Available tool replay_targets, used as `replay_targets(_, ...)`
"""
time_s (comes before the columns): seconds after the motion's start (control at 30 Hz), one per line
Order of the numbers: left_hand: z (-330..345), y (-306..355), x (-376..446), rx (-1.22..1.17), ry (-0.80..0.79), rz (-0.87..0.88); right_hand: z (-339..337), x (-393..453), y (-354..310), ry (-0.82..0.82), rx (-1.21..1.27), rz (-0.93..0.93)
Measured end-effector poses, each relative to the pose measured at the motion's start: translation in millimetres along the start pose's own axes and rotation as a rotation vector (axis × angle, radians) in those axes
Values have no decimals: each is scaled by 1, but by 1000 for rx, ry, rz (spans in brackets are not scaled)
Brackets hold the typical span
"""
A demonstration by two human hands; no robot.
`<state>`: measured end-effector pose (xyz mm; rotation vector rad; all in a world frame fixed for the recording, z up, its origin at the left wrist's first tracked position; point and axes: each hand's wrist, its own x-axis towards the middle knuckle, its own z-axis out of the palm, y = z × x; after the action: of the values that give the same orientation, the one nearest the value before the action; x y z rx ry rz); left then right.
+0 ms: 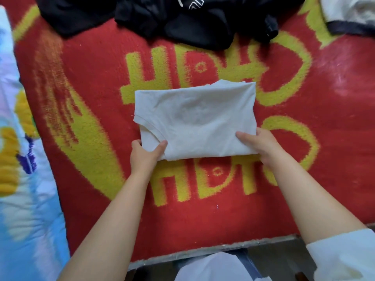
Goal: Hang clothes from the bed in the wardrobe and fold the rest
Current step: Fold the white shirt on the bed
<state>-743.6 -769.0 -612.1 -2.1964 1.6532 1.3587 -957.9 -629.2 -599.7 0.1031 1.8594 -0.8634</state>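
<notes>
A cream-white garment (195,116), folded into a rectangle, lies in the middle of the red and yellow blanket (97,82) that covers the bed. My left hand (145,155) grips its near left corner, thumb on top and fingers underneath. At the near right corner my right hand (261,145) holds the fold the same way, thumb lying over the cloth. A heap of black clothes (162,19) with white lettering sits at the far edge of the bed.
A white and dark garment (351,15) lies at the far right corner. A blue, white and yellow quilt (18,159) runs along the left side. The bed's near edge (203,252) is just in front of me.
</notes>
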Motion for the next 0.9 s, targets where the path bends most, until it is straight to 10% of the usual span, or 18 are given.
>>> replay_targets(0.23,-4,-12,-3,-87,-54,59,39,-44,-30,250,-511,-489)
replay_targets(0.4,-29,-34,3,-390,-107,-13,114,-74,-40,142,-621,-759)
replay_targets(0.57,-64,-42,15,-584,88,15,179,-69,-24,-114,-570,-635)
replay_targets(0.77,-79,-32,25,-739,-40,-75,189,-58,1,-286,-598,-611)
replay_targets(0.9,-69,-10,27,-565,-92,66,150,-57,3,1,-500,-812)
